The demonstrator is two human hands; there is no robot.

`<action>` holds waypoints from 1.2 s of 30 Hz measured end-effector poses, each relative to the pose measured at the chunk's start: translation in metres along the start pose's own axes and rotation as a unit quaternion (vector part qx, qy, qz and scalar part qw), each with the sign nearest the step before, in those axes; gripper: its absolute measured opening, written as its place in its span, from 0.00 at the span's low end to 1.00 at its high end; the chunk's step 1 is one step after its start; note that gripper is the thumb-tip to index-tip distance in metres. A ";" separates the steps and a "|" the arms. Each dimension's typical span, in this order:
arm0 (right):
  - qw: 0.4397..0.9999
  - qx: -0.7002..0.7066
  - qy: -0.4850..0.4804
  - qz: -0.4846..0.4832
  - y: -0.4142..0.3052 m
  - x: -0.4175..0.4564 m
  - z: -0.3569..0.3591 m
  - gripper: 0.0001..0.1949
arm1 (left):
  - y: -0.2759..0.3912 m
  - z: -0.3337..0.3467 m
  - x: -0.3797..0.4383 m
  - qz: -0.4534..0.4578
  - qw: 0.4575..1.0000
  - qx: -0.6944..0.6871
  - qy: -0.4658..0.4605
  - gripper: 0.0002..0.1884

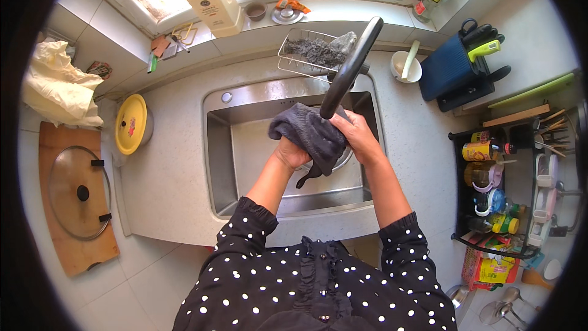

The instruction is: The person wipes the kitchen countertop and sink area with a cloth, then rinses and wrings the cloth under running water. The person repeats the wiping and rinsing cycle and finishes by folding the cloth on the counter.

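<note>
A dark grey cloth (308, 131) is bunched between my two hands, over the stainless steel sink (257, 161). My left hand (292, 152) grips it from below, its fingers mostly hidden under the folds. At the cloth's upper right edge, my right hand (358, 131) pinches it, just beside the tip of the black faucet (353, 66). A small dark loop hangs from the cloth's lower end. Behind the cloth, the rim of a round metal item (345, 162) in the sink shows partly. Whether water is running cannot be told.
A wire rack (303, 71) with scouring pads stands behind the sink. To the right are a white bowl (406, 67), a blue knife block (448, 66) and a rack of bottles (487, 193). A yellow-lidded container (131, 124) and a glass lid (78, 211) on a wooden board (57, 243) are at left.
</note>
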State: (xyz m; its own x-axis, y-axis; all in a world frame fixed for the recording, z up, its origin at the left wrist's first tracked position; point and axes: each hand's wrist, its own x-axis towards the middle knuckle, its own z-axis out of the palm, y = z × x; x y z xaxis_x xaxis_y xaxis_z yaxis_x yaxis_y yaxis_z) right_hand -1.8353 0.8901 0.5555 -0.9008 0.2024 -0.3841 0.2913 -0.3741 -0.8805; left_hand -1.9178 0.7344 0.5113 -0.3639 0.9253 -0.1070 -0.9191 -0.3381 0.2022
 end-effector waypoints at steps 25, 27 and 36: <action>0.881 -0.352 0.186 -0.257 0.076 -0.065 0.087 0.13 | -0.025 -0.104 0.029 -0.060 0.985 -0.159 -0.010 0.23; 0.881 -0.359 0.200 -0.236 0.090 -0.033 0.095 0.16 | -0.039 -0.162 0.025 0.005 0.959 -0.284 0.018 0.20; 0.881 -0.328 0.310 -0.141 0.126 0.079 0.017 0.10 | -0.037 -0.124 0.026 0.135 0.940 0.020 0.312 0.14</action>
State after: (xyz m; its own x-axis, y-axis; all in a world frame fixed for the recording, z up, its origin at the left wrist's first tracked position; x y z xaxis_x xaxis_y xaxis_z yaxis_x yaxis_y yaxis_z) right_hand -1.8753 0.8439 0.4185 -0.6774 0.7352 -0.0241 0.3908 0.3320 -0.8585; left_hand -1.9115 0.7493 0.3799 -0.6124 0.5214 -0.5943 -0.7787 -0.5274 0.3397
